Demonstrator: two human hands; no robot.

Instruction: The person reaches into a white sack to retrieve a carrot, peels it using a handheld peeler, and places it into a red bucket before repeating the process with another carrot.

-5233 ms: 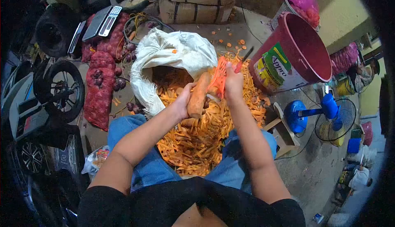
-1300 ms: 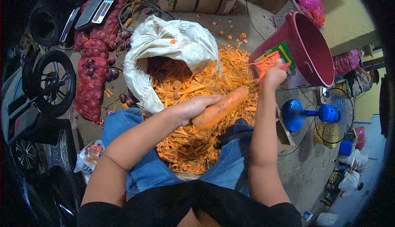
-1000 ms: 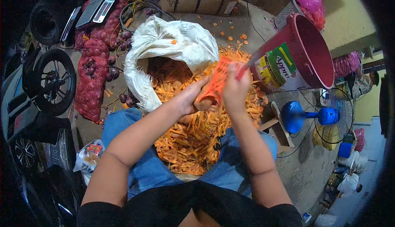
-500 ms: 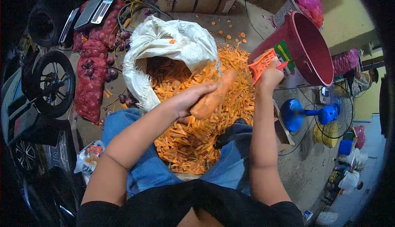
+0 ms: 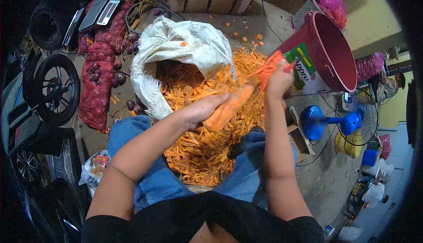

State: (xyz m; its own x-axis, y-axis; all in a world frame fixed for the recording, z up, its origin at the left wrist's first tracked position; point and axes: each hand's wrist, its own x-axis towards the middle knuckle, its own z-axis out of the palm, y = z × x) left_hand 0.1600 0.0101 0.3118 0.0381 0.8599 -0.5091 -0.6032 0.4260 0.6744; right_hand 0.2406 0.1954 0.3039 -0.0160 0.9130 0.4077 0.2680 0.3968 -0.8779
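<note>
My left hand [image 5: 206, 109] is wrapped round a thick carrot [image 5: 228, 112], which slants up to the right. In my right hand [image 5: 280, 82] is an orange-red peeler [image 5: 269, 68], slightly smeared by motion. Its head is close above the carrot's far end. Beneath both hands, a big heap of carrot peelings [image 5: 194, 152] spreads between my knees. Some of it lies inside the mouth of a white woven sack [image 5: 149, 84], where more carrots partly show.
A dark red bucket [image 5: 324, 51] leans at the right, above a blue fan [image 5: 348, 122]. Red net bags of onions [image 5: 97, 89] and a scale [image 5: 98, 11] lie left, near a motorbike wheel [image 5: 57, 86]. Cardboard boxes [image 5: 207, 0] stand behind. Two people appear far right.
My right hand has moved left and slightly down with the peeler, toward the carrot. The carrot has tilted a little and stays in my left hand.
</note>
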